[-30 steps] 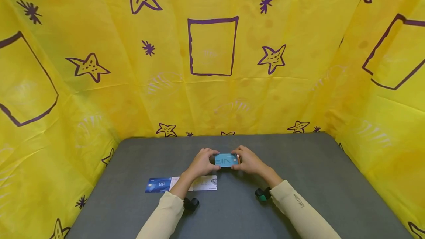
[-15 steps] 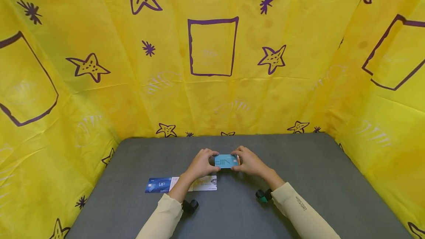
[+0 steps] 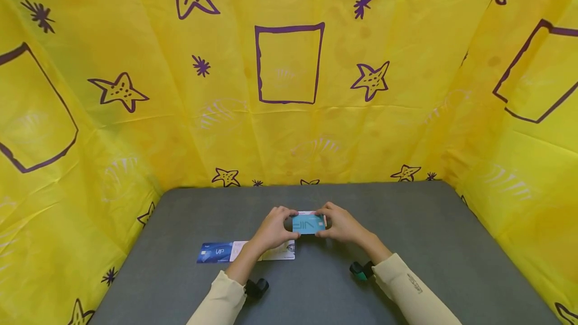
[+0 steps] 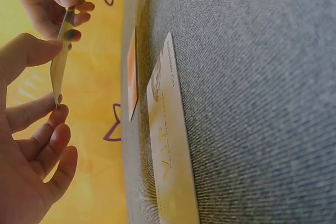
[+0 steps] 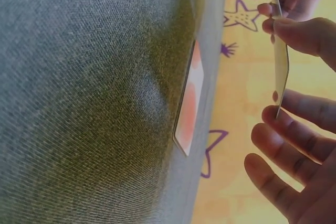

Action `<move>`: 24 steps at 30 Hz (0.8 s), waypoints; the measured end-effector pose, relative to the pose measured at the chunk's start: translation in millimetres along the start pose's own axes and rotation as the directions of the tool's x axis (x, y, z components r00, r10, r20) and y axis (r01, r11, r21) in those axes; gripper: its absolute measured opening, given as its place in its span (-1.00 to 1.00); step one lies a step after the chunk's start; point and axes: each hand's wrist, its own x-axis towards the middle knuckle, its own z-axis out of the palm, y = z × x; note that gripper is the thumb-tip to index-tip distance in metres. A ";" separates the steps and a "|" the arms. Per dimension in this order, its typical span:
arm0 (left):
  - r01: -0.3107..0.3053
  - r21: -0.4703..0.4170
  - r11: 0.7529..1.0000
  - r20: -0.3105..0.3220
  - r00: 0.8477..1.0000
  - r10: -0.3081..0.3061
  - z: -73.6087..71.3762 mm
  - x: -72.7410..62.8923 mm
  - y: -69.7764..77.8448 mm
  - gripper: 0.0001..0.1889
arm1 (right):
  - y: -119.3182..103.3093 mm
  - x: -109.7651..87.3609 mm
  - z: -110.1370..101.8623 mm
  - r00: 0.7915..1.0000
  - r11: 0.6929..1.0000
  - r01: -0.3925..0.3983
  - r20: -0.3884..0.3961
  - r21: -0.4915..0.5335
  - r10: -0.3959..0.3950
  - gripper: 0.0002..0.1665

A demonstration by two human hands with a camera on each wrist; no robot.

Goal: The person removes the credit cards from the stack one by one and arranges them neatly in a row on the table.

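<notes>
Both hands up over the middle of the grey tabletop (image 3: 406, 224), sharing one light-blue VIP card (image 3: 309, 224). I see my left hand (image 3: 272, 229) pinching its left short edge, thumb on the near side and fingers curled round the far side. My right hand (image 3: 341, 225) pinches the opposite short edge the same way. The card is held level between the two hands, printed face toward the head camera, lifted clear of the tabletop.

In the left wrist view the card (image 4: 59, 61) shows edge-on, thumb and fingertips (image 4: 59, 115) closed on it, the lower fingers loosely curled and holding nothing. The right wrist view has the same card (image 5: 281, 61) edge-on, thumb on top, fingers (image 5: 294, 116) under its lower end, the rest spread and relaxed.

An orange-and-white card (image 3: 311, 213) lies flat on the tabletop just behind the held card, mostly hidden by it in the head view; it shows plainer in the wrist views (image 5: 188, 103).

Lying flat to the near left: a dark-blue VIP card (image 3: 214, 252), and just beside it a white card (image 3: 276, 251), partly covered by my left forearm. I cannot tell if those two touch.

Yellow cloth backdrop (image 3: 289, 64) with purple stars and squares wraps the tabletop on three sides. Cream sleeves on both arms.
</notes>
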 end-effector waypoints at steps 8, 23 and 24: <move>0.017 -0.051 0.999 0.048 0.999 -0.014 1.3 -5.7 -0.4 -0.44 | 0.1 -4.4 1.9 1.000 1.000 -0.014 0.021 -0.005 0.014 -0.35; -0.050 -0.033 0.998 0.068 0.996 0.053 6.8 -13.9 -1.9 -0.45 | 2.4 -13.8 10.6 0.999 1.000 -0.031 0.031 -0.004 0.031 -0.41; -0.052 -0.031 0.998 0.074 0.996 0.054 7.2 -14.4 -2.1 -0.45 | 3.1 -14.2 11.5 0.999 1.000 -0.030 0.028 -0.008 0.030 -0.41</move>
